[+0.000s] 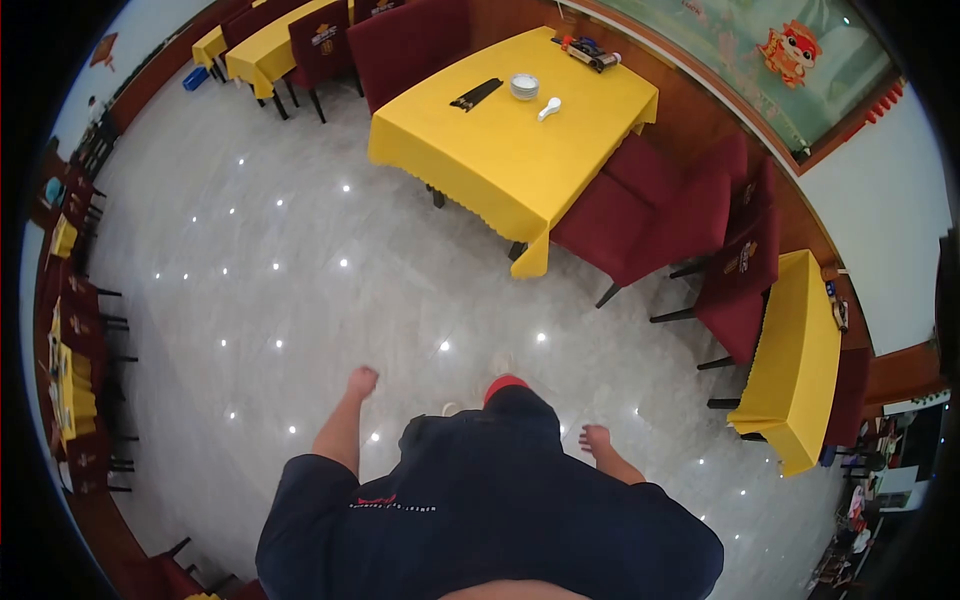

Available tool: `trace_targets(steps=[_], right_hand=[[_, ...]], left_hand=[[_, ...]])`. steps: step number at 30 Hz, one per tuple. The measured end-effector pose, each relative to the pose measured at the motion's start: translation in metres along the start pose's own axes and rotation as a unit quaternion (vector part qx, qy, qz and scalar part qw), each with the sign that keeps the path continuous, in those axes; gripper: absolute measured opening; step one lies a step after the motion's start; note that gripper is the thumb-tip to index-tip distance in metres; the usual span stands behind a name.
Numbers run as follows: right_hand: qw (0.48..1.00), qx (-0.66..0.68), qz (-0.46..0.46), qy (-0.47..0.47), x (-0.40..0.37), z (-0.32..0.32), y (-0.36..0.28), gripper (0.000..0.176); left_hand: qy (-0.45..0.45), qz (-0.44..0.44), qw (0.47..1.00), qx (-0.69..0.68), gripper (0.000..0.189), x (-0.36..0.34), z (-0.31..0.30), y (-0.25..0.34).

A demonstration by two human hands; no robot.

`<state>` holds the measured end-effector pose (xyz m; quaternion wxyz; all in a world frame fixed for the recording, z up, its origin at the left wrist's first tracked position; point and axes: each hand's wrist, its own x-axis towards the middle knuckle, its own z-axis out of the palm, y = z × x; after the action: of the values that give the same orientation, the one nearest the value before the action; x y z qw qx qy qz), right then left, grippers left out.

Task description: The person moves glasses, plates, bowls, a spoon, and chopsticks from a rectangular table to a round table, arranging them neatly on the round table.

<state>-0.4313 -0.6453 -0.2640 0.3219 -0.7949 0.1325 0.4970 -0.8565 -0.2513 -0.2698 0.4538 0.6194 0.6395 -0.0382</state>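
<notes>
My left hand hangs over the floor beside my body, its fingers curled in, and I see nothing in it. On the other side, my right hand hangs low with its fingers a little apart, holding nothing. Neither hand touches any object. Ahead stands a table with a yellow tablecloth. On it lie a bunch of dark chopsticks, a stack of small white dishes and a white spoon. Near the wall end sits a group of small table items, too small to make out fully.
Dark red chairs stand to the right of the table, another chair to its left. A second yellow-covered table is at the right. More tables line the far left. Grey shiny floor spreads around me.
</notes>
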Motion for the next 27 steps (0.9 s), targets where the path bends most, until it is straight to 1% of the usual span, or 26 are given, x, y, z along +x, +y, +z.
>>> trace_targets(steps=[1,2,3,5,6,7,8,9,10,11,12,13,14,15,16,17,19,21,22,24,26,27], right_hand=[[0.999,0.013,0.035,0.015,0.008,-0.003,0.001,0.016],[0.995,0.038,0.054,-0.069,0.035,-0.013,0.011,0.017],[0.996,0.035,0.053,-0.067,0.044,-0.015,-0.001,0.017],[0.982,-0.056,-0.088,-0.159,0.054,-0.006,-0.035,0.017],[0.961,-0.098,-0.156,-0.207,0.052,0.006,-0.053,0.017],[0.932,-0.138,-0.218,-0.255,0.048,0.017,-0.065,0.016],[0.894,-0.175,-0.282,-0.302,0.051,0.027,-0.085,0.016],[0.891,-0.168,-0.283,-0.312,0.065,0.047,-0.116,0.016],[0.941,-0.166,-0.174,-0.238,0.087,0.073,-0.157,0.020],[0.971,-0.166,-0.059,-0.159,0.112,0.095,-0.199,0.024],[0.906,-0.339,-0.205,-0.151,0.156,0.105,-0.236,0.027],[0.913,-0.289,-0.261,-0.123,0.156,0.117,-0.284,0.030],[0.791,-0.366,-0.490,-0.001,0.160,0.124,-0.329,0.022],[0.881,-0.188,-0.434,-0.009,0.120,0.135,-0.391,0.020],[0.882,-0.130,-0.453,-0.013,0.108,0.146,-0.439,0.017],[0.915,-0.027,-0.393,-0.085,0.104,0.156,-0.481,0.021],[0.900,-0.014,-0.417,-0.124,0.083,0.168,-0.559,0.024],[0.886,-0.042,-0.450,-0.101,0.083,0.184,-0.623,0.028],[0.888,-0.050,-0.448,-0.092,0.087,0.193,-0.655,0.031],[0.893,-0.046,-0.441,-0.074,0.091,0.209,-0.709,0.034],[0.913,0.027,-0.405,-0.044,0.084,0.226,-0.744,0.039],[0.928,0.050,-0.366,-0.050,0.092,0.235,-0.761,0.048]], left_hand=[[0.021,0.024,0.997,-0.076,0.027,0.018,-0.017,0.046],[0.043,0.048,0.986,-0.155,0.026,0.037,-0.024,0.079],[0.043,0.047,0.985,-0.159,0.026,0.051,-0.027,0.106],[0.065,0.109,0.980,-0.150,0.024,0.077,-0.032,0.153],[0.040,0.117,0.985,-0.118,0.025,0.090,-0.027,0.168],[0.012,0.120,0.989,-0.083,0.026,0.095,-0.021,0.179],[-0.084,0.107,0.989,-0.049,0.028,0.102,-0.015,0.193],[-0.178,0.092,0.980,-0.009,0.031,0.109,-0.016,0.212],[-0.260,0.074,0.962,0.043,0.039,0.098,-0.026,0.245],[-0.339,0.094,0.929,0.112,0.043,0.096,-0.038,0.276],[-0.365,0.126,0.909,0.157,0.045,0.101,-0.046,0.299],[-0.323,0.145,0.922,0.156,0.044,0.114,-0.052,0.311],[-0.284,0.165,0.933,0.148,0.044,0.129,-0.052,0.324],[-0.204,0.212,0.948,0.121,0.042,0.148,-0.053,0.334],[-0.120,0.259,0.954,0.095,0.041,0.169,-0.056,0.344],[-0.126,0.264,0.952,0.091,0.041,0.183,-0.063,0.367],[-0.197,0.153,0.968,0.007,0.035,0.205,-0.083,0.415],[-0.220,0.178,0.959,-0.014,0.035,0.249,-0.095,0.466],[-0.238,0.196,0.951,-0.035,0.034,0.273,-0.100,0.495],[-0.211,0.243,0.943,-0.085,0.036,0.320,-0.110,0.561],[-0.177,0.270,0.934,-0.154,0.041,0.363,-0.106,0.611],[-0.190,0.276,0.931,-0.147,0.041,0.388,-0.109,0.637]])
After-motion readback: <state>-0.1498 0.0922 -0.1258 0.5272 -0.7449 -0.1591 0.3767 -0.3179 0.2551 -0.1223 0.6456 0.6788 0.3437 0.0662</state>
